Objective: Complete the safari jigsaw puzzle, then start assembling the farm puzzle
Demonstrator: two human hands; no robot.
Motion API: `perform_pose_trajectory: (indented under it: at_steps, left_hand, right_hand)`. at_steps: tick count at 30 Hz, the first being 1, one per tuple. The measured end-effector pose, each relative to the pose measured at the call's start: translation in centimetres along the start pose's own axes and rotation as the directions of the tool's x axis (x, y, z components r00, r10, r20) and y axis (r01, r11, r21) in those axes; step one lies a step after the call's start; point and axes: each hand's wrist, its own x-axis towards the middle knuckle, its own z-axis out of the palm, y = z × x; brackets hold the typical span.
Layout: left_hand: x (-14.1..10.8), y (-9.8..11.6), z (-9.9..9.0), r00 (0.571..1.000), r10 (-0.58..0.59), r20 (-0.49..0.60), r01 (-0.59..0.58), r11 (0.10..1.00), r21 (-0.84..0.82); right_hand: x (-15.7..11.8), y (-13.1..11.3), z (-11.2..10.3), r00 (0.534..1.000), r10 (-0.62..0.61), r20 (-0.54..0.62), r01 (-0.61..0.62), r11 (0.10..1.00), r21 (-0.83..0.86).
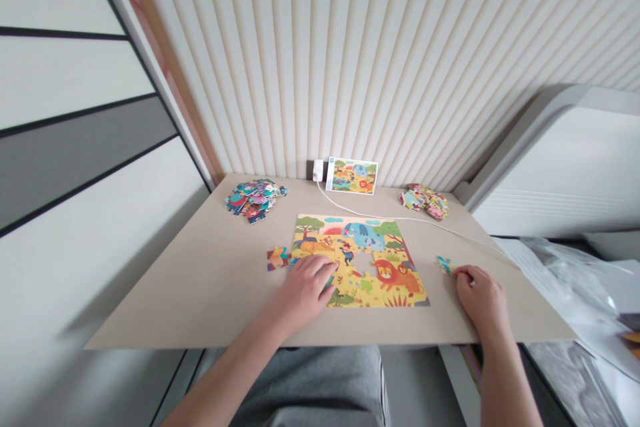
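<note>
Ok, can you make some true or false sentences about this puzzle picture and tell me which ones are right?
The left hand rests on the animal jigsaw puzzle. True.

The puzzle has no gaps. False: there is a gap near its middle.

A small picture card stands at the back of the table. True.

The right hand is holding scissors. False: its fingers are beside a teal puzzle piece.
</note>
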Motion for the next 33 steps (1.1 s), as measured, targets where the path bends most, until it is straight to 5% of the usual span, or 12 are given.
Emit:
perform_pose_trajectory:
  at_steps: [5,9,11,15,20,24,33]
  left_hand:
    - [-0.3,0.3,0.0,0.999,-0.05,-0.019,0.05,0.999,-0.011]
    - [-0.5,0.9,-0.4,0.999,-0.025,0.036,0.025,1.0,0.004]
    - [-0.4,1.1,-0.5,0.997,-0.018,0.073,0.016,0.999,0.035]
    - [-0.4,1.2,-0.5,0.995,-0.023,0.1,0.016,0.997,0.07]
    - [-0.7,0.9,-0.1,0.997,-0.049,0.061,0.046,0.998,0.039]
    - [-0.8,0.8,0.1,0.998,-0.055,0.043,0.054,0.998,0.02]
    - [-0.8,0.8,0.1,0.998,-0.053,0.033,0.052,0.998,0.016]
  right_hand:
    - [0.2,-0.3,-0.3,0.999,-0.023,-0.031,0.024,0.999,0.029]
    - [-0.3,-2.7,-0.8,0.986,-0.161,-0.047,0.166,0.978,0.129]
    - [-1.2,-5.4,-1.2,0.962,-0.275,0.002,0.267,0.936,0.23]
    - [-3.5,-12.6,-2.2,0.834,-0.534,0.143,0.43,0.789,0.44]
    - [-5.0,-19.8,-2.5,0.729,-0.65,0.215,0.482,0.711,0.512]
    - [-5.9,-21.4,-1.6,0.746,-0.621,0.24,0.47,0.747,0.47]
    - [-4.3,-19.4,-0.5,0.82,-0.53,0.216,0.43,0.819,0.38]
